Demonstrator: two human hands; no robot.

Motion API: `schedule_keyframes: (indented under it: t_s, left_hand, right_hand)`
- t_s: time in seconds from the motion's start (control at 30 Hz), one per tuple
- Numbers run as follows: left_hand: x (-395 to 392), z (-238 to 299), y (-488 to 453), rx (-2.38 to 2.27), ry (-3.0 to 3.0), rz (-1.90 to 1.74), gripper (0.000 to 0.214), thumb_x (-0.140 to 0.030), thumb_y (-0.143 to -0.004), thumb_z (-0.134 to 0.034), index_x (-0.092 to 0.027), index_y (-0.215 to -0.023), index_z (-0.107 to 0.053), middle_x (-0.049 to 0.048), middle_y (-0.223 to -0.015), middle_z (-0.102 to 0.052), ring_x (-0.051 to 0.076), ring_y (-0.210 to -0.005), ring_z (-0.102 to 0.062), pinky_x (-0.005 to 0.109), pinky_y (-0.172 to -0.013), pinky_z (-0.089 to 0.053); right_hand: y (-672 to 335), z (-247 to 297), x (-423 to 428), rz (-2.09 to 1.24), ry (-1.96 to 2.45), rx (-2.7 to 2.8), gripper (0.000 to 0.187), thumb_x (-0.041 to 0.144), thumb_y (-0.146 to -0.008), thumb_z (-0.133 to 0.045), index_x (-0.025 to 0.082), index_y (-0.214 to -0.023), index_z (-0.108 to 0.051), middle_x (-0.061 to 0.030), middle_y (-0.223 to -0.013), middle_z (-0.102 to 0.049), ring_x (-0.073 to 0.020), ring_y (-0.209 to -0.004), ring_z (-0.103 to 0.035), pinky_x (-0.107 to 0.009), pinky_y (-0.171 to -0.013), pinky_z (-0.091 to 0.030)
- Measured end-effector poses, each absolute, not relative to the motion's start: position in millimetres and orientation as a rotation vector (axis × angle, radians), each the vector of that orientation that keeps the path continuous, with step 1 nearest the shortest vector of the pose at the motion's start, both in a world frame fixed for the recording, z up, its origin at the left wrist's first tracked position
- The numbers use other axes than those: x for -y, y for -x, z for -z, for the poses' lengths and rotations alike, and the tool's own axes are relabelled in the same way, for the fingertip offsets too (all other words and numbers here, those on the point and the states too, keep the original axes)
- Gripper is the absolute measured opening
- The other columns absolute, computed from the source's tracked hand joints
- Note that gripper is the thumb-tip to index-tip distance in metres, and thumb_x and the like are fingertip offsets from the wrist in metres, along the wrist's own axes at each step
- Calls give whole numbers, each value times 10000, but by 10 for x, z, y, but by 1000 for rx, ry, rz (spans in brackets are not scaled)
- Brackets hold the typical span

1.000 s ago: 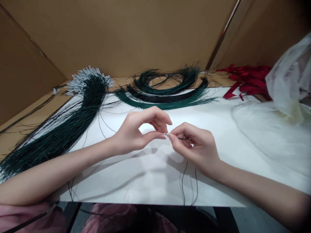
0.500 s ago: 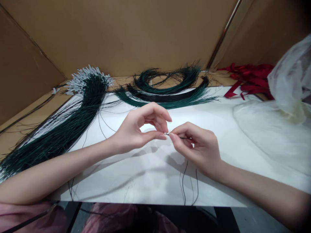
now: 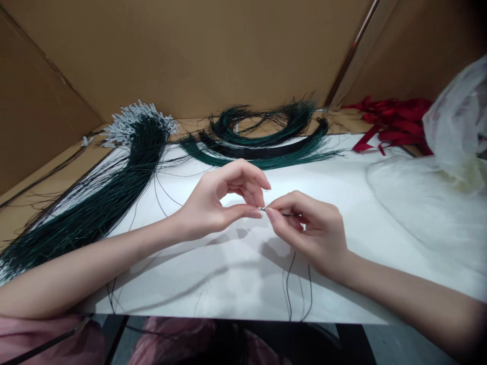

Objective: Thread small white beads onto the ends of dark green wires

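A thin dark cord (image 3: 290,263) hangs in a loop beneath my right hand (image 3: 310,230), whose thumb and forefinger are closed on it close to one end. At that end sits a small whitish piece (image 3: 261,209), too small to name surely. My left hand (image 3: 224,203) pinches it between the thumb and a lower fingertip, while the forefinger arches above, apart from it. Both hands are held above a white table surface (image 3: 213,284), their fingertips almost meeting.
On the left lies a thick bundle of dark green cords (image 3: 125,187) with white beaded ends (image 3: 139,121). Curved green and black cord bundles (image 3: 262,149) lie at the back. Red ribbons (image 3: 403,121) and a translucent plastic bag (image 3: 426,203) are on the right. Cardboard walls (image 3: 213,56) enclose the back.
The hands keep nearly the same pose and grip. The left forefinger and the right hand have shifted only very slightly.
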State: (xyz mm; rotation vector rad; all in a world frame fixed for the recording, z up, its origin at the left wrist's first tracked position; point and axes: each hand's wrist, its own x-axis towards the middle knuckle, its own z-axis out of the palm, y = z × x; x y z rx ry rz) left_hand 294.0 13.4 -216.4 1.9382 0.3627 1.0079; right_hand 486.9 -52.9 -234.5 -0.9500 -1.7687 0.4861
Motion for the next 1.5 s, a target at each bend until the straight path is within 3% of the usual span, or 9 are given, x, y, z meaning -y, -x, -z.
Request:
schedule_keyframes:
  t_s: [0.37,0.6,1.5]
  left_hand:
    - [-132,2163,-2942,-365,-1962,-1037,345,-228,-760,-855,-179,-1026,-640,17,-845,-695,130,-772,-710,244,-768,-613]
    - [-136,2179,-2937,-380,-1949,-1007,358,-140,-763,-839,-173,-1052,-631,14,-840,-702,120,-764,-711,236,-779,-604]
    - [-131,2168,-2934,-384,-2090,-1039,299,-119,-816,-776,-162,-1062,-611,9,-836,-676,109,-759,-690,232,-765,-599]
  right_hand:
    - [-4870,2356,521,-470,994,1789,127,109,-882,-596,207,-802,-614,41,-598,-492,-70,-485,-329,-237,-456,-316]
    - [-4868,2353,521,-462,963,1793,154,68,-874,-604,206,-806,-610,42,-617,-499,-69,-498,-336,-236,-470,-319]
    - [-4881,2395,504,-545,973,1790,138,86,-904,-583,198,-823,-580,45,-613,-485,-70,-503,-363,-234,-458,-311]
